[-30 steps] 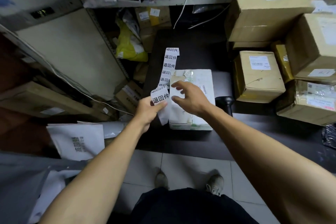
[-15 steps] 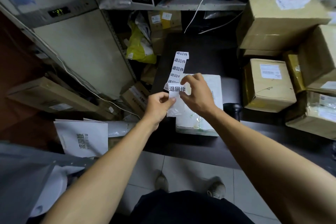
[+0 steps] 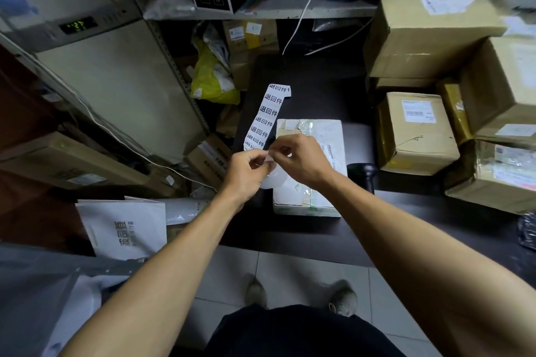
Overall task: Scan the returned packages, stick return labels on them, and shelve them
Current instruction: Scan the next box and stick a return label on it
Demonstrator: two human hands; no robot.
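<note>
We had both hands pinching the near end of the label strip [image 3: 265, 117], left hand [image 3: 246, 172] holding the backing and right hand [image 3: 295, 158] apparently peeling one sticker, just above the white package [image 3: 316, 136] on the dark table [image 3: 319, 90]. The sticker could have folded onto itself or torn if pulled unevenly. We counted one strip, one white package, and at least five brown boxes [image 3: 417, 133] at right.
</note>
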